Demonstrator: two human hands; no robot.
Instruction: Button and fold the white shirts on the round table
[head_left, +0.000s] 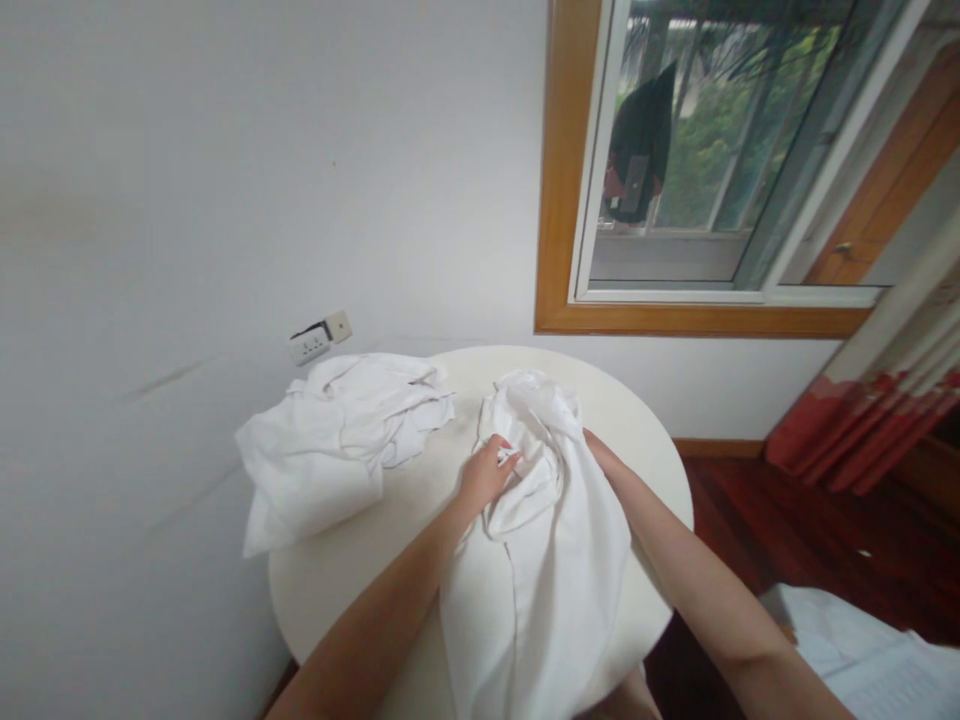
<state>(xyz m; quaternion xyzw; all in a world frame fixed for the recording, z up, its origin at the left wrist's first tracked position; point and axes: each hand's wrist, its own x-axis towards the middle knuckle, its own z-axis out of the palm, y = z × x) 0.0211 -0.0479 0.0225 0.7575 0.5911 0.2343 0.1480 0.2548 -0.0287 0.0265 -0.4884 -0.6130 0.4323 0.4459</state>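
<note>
My left hand (pixel 486 475) grasps a fold of the white cloth (pixel 559 560), with the thumb and fingers closed on the material at its left side. My right forearm (pixel 675 530) extends along the right side of the same cloth. My right hand is covered by the cloth at its far right side; I cannot tell whether it is grasping or released.

The white cloth is located on the right half of the round white bench (pixel 649 430). Its far end is gathered and bunched around a hollow; its near part lies in long folds and extends past the near edge of the bench.

A second white cloth heap (pixel 330 460) rests on the left side of the bench, apart from my left hand. It is crumpled and overhangs the left edge, close to the wall (pixel 225 200). A socket (pixel 311 345) is mounted on the wall just beyond this heap.

On the far right, a window (pixel 705 200) is set in a wooden frame (pixel 566 200). A red and cream curtain (pixel 862 410) hangs to its right, above a dark red floor (pixel 742 510). A pale object (pixel 862 650) is located at the near right, beyond my right forearm.
</note>
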